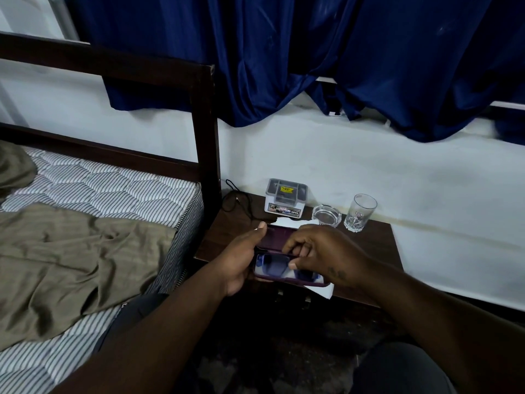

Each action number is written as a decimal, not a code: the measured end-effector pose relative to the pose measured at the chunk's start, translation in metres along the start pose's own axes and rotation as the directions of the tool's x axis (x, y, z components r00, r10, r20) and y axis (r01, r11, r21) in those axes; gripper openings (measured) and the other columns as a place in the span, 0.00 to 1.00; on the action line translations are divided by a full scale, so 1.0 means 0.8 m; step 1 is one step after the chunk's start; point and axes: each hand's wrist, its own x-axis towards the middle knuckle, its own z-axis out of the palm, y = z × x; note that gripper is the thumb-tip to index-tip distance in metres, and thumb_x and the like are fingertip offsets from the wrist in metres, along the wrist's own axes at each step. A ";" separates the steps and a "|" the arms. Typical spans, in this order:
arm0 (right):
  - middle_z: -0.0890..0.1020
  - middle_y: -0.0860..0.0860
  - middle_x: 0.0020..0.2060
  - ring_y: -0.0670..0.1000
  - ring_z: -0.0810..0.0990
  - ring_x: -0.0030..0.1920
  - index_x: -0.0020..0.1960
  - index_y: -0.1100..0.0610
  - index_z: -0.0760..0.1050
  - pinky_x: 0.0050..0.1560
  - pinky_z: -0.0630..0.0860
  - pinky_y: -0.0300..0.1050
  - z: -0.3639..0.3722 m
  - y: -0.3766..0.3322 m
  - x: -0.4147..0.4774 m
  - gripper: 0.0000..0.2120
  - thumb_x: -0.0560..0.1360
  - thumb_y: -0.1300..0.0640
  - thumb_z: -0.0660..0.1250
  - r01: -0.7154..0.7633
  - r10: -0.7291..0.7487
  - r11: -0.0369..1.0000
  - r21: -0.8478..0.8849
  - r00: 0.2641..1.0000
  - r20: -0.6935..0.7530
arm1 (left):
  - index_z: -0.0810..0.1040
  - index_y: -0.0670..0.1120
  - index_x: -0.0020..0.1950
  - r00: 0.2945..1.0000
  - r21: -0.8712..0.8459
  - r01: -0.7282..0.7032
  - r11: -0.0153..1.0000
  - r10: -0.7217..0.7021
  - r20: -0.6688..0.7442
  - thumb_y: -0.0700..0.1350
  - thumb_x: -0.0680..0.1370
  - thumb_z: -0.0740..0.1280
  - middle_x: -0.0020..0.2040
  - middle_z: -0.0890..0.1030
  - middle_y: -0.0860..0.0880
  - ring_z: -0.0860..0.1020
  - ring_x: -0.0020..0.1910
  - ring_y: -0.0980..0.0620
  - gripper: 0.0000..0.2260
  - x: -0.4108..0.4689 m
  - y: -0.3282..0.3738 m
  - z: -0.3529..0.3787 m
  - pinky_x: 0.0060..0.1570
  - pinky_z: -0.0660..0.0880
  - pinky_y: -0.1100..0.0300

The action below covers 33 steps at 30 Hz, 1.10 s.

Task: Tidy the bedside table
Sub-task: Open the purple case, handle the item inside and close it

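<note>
A dark purple glasses case lies open over the front of the dark wooden bedside table. My left hand grips its left end, thumb on the raised lid. Dark sunglasses lie in the lower half, and my right hand pinches them from above. A white paper shows behind the case. Further back stand a small grey organiser box, a glass ashtray and an empty drinking glass.
A black cable lies at the table's back left corner. The bed with a striped mattress and olive sheet is at the left, its dark frame post beside the table. Blue curtains hang above the white wall.
</note>
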 end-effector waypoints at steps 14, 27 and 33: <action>0.87 0.54 0.56 0.56 0.87 0.54 0.62 0.46 0.80 0.52 0.83 0.56 0.031 0.028 -0.025 0.20 0.80 0.36 0.60 -0.332 0.476 0.187 0.925 0.854 0.210 | 0.81 0.47 0.68 0.995 -0.003 0.098 0.995 -0.098 0.020 0.65 0.81 0.60 0.61 0.86 0.44 0.83 0.62 0.41 0.27 -0.007 0.015 -0.021 0.60 0.81 0.44; 0.80 0.58 0.52 0.56 0.85 0.47 0.57 0.56 0.79 0.53 0.85 0.52 0.053 0.011 0.046 0.13 0.79 0.48 0.69 -0.372 0.430 0.084 0.925 0.850 0.303 | 0.80 0.42 0.67 0.998 -0.078 0.069 0.995 -0.068 0.014 0.49 0.82 0.64 0.63 0.80 0.43 0.82 0.57 0.43 0.17 -0.014 0.023 -0.076 0.47 0.85 0.49; 0.81 0.59 0.55 0.57 0.82 0.52 0.63 0.61 0.78 0.49 0.86 0.47 0.067 0.009 0.082 0.13 0.79 0.63 0.70 -0.349 0.417 0.145 0.926 0.870 0.263 | 0.79 0.37 0.65 0.999 -0.078 -0.010 0.997 0.007 -0.037 0.37 0.80 0.69 0.58 0.82 0.41 0.83 0.53 0.47 0.13 -0.003 0.021 -0.102 0.41 0.85 0.55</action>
